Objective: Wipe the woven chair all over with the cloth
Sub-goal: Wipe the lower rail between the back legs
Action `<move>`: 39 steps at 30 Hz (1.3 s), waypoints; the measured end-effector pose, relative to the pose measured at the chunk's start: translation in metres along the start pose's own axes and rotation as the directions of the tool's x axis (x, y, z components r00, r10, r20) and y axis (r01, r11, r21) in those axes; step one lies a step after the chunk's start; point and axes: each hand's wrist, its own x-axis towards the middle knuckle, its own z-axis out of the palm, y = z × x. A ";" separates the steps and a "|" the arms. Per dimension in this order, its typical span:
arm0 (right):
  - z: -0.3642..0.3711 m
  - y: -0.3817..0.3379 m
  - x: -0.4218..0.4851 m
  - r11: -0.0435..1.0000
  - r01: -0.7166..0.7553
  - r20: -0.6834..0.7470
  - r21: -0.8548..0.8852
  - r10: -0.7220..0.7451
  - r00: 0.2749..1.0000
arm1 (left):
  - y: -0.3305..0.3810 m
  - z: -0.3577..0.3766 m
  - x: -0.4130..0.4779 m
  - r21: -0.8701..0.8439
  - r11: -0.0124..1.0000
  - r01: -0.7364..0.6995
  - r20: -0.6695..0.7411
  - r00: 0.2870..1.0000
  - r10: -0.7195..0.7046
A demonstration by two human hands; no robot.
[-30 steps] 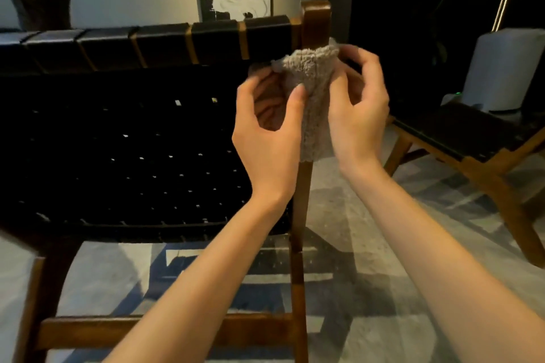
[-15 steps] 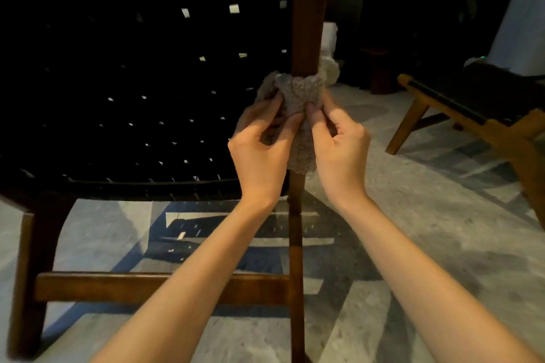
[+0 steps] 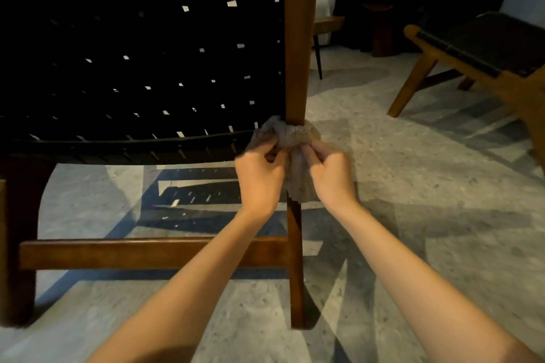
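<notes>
The beige cloth (image 3: pixel 295 138) is wrapped around the rear wooden post (image 3: pixel 299 38) of the woven chair (image 3: pixel 141 68), level with the seat's lower edge. It is gripped by the curled fingers of the left hand (image 3: pixel 259 177) and right hand (image 3: pixel 330 174), one on each side. A second chair (image 3: pixel 483 53) is seen well apart, at right.

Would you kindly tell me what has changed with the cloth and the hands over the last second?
The left hand and the right hand have drawn the cloth down the post, from its top to the lower edge of the weave. Nothing was let go: both still pinch the cloth wrapped round the post. The chair has not moved.
</notes>
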 end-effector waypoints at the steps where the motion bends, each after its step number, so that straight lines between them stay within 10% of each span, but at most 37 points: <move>1: -0.001 0.005 -0.003 0.999 -0.020 0.019 -0.037 0.021 1.000 | -0.002 0.001 -0.006 0.000 1.000 0.016 -0.018 1.000 -0.016; 14: 0.018 0.044 -0.006 0.990 -0.099 0.072 -0.103 0.107 0.992 | -0.037 0.036 -0.030 -0.220 0.857 0.466 0.227 0.879 -0.420; 33: 0.018 0.091 -0.101 0.947 -0.310 0.156 -0.084 0.319 0.935 | -0.073 0.010 -0.083 0.149 0.876 0.459 0.520 0.716 -0.465; 39: 0.019 0.098 -0.126 0.935 -0.341 0.129 -0.099 0.352 0.927 | -0.065 0.017 -0.120 0.175 0.885 0.431 0.336 0.819 -0.465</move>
